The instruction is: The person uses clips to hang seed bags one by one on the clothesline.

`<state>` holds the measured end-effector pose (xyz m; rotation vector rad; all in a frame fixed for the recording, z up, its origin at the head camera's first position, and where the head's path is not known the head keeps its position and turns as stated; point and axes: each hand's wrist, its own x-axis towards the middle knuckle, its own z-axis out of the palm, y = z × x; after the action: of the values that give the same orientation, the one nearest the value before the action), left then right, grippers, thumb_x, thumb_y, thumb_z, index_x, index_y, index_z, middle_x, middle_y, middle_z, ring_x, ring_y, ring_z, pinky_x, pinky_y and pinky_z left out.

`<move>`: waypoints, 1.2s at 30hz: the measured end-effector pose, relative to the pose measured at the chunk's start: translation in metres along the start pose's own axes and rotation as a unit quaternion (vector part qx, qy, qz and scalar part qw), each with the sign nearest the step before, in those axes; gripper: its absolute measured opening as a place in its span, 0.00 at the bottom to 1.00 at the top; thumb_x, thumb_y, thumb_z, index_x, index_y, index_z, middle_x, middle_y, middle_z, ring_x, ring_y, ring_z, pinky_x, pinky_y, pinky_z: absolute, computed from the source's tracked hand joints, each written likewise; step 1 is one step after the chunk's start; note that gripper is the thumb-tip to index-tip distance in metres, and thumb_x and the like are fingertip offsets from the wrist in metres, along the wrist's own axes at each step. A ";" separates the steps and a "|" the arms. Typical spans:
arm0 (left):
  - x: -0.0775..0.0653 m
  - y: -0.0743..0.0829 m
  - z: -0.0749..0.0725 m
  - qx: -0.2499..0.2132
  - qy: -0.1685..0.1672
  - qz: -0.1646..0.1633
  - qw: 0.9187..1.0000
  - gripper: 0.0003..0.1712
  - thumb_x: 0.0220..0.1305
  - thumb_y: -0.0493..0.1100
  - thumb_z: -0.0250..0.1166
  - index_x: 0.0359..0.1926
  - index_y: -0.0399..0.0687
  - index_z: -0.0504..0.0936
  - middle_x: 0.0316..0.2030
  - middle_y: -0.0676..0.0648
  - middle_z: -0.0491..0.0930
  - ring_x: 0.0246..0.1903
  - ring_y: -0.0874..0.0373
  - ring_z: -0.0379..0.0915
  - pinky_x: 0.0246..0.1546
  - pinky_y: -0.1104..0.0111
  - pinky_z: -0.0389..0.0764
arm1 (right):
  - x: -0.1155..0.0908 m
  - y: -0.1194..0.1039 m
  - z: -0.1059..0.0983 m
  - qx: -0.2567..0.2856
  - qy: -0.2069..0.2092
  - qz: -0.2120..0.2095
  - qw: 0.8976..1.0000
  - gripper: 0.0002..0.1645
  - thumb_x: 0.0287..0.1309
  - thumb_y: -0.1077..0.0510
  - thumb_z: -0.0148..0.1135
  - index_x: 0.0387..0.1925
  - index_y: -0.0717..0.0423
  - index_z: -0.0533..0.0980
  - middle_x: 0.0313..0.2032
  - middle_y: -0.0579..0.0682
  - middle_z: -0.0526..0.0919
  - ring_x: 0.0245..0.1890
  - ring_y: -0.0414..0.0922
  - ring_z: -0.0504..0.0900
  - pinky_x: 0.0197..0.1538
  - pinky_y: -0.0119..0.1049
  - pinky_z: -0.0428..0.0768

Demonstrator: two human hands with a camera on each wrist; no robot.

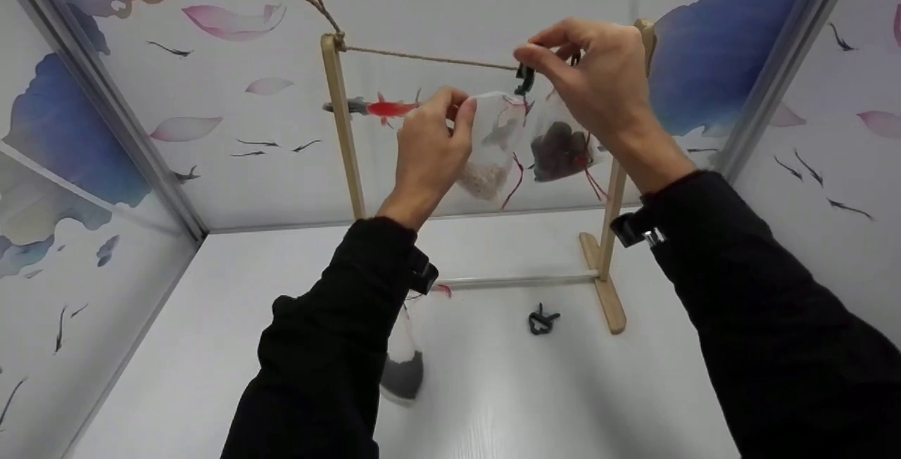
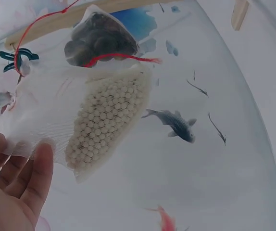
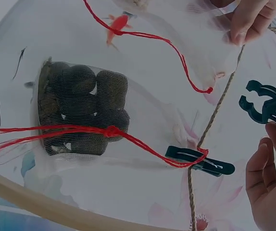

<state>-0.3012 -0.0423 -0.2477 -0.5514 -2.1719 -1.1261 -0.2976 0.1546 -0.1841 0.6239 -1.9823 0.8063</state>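
Your left hand [image 1: 435, 141] pinches the mesh bag of white beads [image 2: 63, 108] beside the twine [image 1: 429, 59]; your right hand [image 1: 604, 79] grips a dark green clip [image 3: 271, 108], seemingly just off the twine

Stone bag [image 1: 556, 153] on rope [image 1: 429, 58] between 2 posts [image 1: 344, 128]

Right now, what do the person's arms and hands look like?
The left sleeve and right sleeve are long and black. A small black gadget sits by each cuff: the left gadget and right gadget, which shows a shiny, silvery bit. The left hand and right hand wear no gloves.
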 end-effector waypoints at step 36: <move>0.018 0.002 0.010 -0.028 0.022 -0.042 0.998 0.12 0.78 0.45 0.57 0.48 0.42 0.82 0.39 0.48 0.83 0.38 0.58 0.75 0.37 0.69 0.73 | 0.005 0.016 0.025 0.040 -0.105 0.130 0.985 0.20 0.65 0.46 0.68 0.45 0.59 0.86 0.42 0.54 0.88 0.53 0.47 0.80 0.62 0.43 0.71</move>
<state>-0.3165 -0.0311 -0.2382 -0.4587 -2.1486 -1.2358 -0.3247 0.1456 -0.1944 0.5196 -2.2649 1.0172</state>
